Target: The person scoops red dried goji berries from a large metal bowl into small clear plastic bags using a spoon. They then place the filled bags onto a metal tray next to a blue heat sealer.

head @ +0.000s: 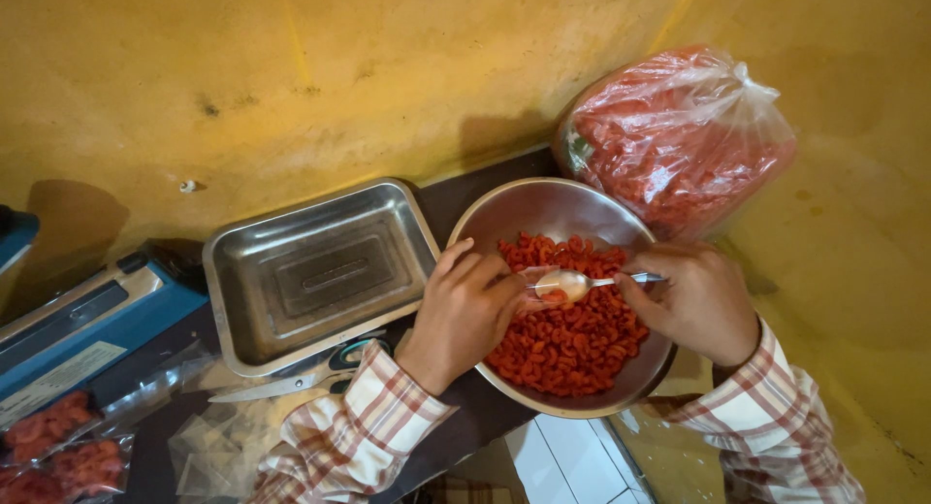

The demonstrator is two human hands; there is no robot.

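Head view, looking straight down: the right hand [696, 305] is pinched tight on the handle of a metal spoon [572, 285], its bowl held level over the round steel bowl [529, 211]. That steel bowl sits on the dark counter and is half full of small red curled snack pieces [572, 334]. The left hand [464, 310] is cupped at the near rim, fingers curled together around the spoon's tip, apparently pinching something small and pale there; what exactly it grips, I cannot tell. Both wrists wear plaid sleeves. Just left of the bowl lies an empty rectangular steel tray [320, 271], with scissors [305, 373] beside its lower edge. Behind the bowl, against the yellow wall, leans a big clear bag [679, 135] stuffed with the same red pieces. Far left sits a blue heat sealer [87, 320], and small filled packets [58, 446] lie below it.
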